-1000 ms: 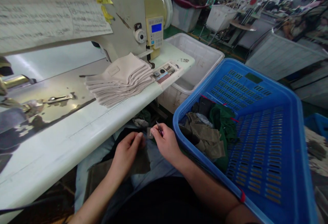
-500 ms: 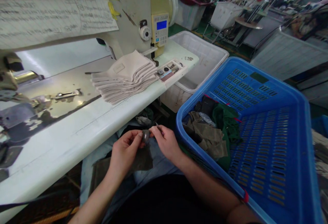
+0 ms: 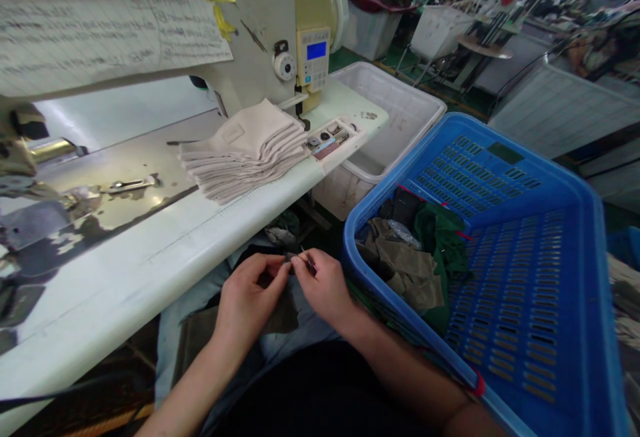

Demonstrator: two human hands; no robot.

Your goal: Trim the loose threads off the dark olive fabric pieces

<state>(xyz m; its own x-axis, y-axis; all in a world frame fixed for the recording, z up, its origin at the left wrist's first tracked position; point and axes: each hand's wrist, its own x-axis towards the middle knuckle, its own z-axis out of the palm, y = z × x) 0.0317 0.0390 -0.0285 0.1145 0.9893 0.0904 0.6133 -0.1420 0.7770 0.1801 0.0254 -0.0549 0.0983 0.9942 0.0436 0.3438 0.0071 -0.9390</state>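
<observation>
Over my lap, just off the table's front edge, my left hand (image 3: 253, 290) pinches a small dark grey piece (image 3: 289, 258) between thumb and fingers. My right hand (image 3: 323, 284) meets it at the fingertips and holds a thin pointed metal tool (image 3: 309, 264), whose tip points up; most of the tool is hidden in the fingers. Olive-brown cloth (image 3: 283, 315) lies on my lap beneath the hands. A stack of beige fabric pieces (image 3: 245, 150) rests on the sewing table (image 3: 200, 237), beyond my hands.
The sewing machine (image 3: 260, 30) stands across the table at the back left. To the right is a blue basket (image 3: 580, 270) holding green and brown cloth (image 3: 407, 260). Behind it sits a white bin (image 3: 400, 100). A small parts tray (image 3: 333, 138) is at the table's right end.
My fingertips have come together around the small dark piece, which shows less now. My right hand has shifted slightly, and the tool's tip has moved a little left.
</observation>
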